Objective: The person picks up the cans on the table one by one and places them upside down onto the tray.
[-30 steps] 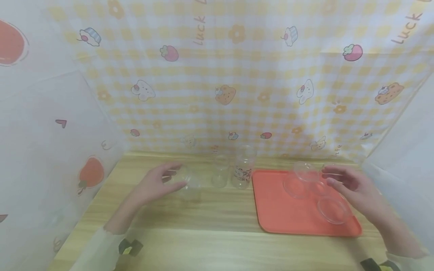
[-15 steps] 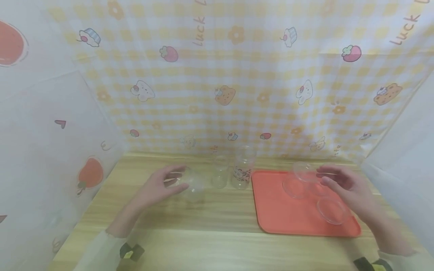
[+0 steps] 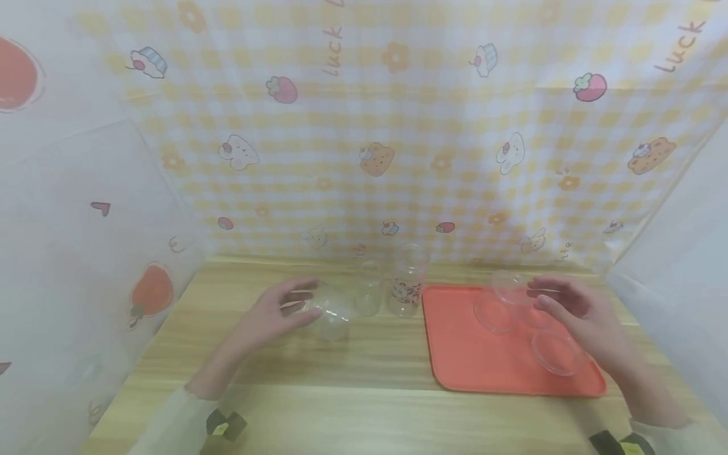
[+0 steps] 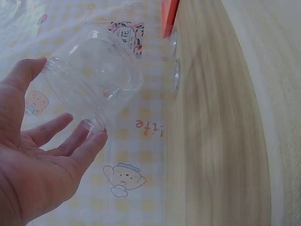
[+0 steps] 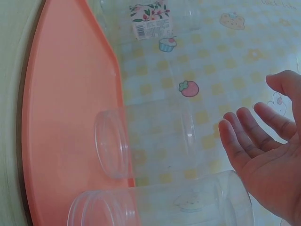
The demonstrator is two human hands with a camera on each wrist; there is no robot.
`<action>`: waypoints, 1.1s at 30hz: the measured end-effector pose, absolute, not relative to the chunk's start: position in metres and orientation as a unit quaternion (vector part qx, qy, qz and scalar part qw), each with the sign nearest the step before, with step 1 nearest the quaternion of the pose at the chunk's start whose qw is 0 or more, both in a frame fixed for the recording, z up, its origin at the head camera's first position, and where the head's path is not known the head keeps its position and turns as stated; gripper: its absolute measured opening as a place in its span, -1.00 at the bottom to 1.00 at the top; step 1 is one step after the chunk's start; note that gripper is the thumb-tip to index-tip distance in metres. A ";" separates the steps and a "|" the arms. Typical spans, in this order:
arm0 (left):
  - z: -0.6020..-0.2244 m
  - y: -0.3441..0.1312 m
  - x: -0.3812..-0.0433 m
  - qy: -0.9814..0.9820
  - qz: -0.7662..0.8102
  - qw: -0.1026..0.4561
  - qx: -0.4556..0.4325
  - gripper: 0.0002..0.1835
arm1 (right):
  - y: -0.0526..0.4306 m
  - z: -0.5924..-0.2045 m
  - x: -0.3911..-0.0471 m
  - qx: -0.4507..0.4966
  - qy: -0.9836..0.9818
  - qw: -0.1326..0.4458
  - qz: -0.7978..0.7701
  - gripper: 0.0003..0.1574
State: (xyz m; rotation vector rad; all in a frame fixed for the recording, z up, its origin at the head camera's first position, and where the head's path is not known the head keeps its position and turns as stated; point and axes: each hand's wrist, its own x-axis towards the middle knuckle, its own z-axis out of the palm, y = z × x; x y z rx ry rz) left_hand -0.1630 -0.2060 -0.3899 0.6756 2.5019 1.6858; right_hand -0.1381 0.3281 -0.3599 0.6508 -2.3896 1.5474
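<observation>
My left hand (image 3: 281, 309) grips a clear plastic jar (image 3: 334, 314) above the wooden table. In the left wrist view the thumb and fingertips pinch the threaded mouth of this jar (image 4: 91, 80), which is tilted with its base pointing away from the palm. My right hand (image 3: 586, 319) hovers with relaxed, parted fingers over the right side of the orange tray (image 3: 472, 370), holding nothing. Several clear jars stand on that tray, among them a near jar (image 3: 557, 354) and a far jar (image 3: 509, 287). The right wrist view has two jars (image 5: 113, 146) beside the open hand (image 5: 268, 155).
Left of the tray stand a small clear jar (image 3: 370, 297) and a taller clear jar (image 3: 406, 291) with a floral label. A yellow checked cloth (image 3: 318, 139) hangs behind the table (image 3: 364, 417). A pale sheet (image 3: 74, 265) hangs along the left side.
My left hand has moved slightly right with the jar, which has turned in view, its base swinging right and down. My right hand has drifted a little left over the tray.
</observation>
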 end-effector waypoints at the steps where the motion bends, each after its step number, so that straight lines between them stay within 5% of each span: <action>1: -0.390 -0.205 -0.163 0.808 0.545 0.025 0.222 -0.31 | 0.328 -0.360 -0.138 0.222 -0.814 0.112 0.526 -0.54; 33: -0.401 -0.188 -0.167 0.749 0.613 0.019 0.251 -0.36 | 0.304 -0.365 -0.141 0.222 -0.783 0.092 0.574 -0.57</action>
